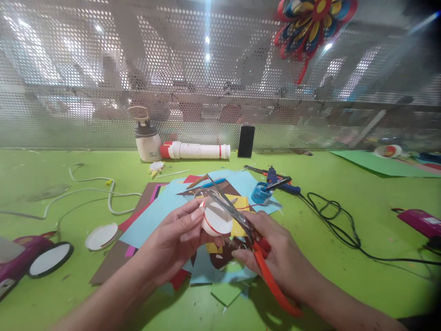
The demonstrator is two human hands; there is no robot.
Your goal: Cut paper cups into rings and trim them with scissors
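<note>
My left hand holds a small white paper cup with a red rim, tipped on its side above the pile of coloured paper. My right hand grips orange-handled scissors, whose blades point up and left across the cup's rim. Both hands meet at the middle of the green table, just over the paper sheets.
A blue glue gun with a black cord lies right of the paper. A stack of cups, a white bottle and a black phone stand at the back by the perforated screen. A white lid and pink objects lie left.
</note>
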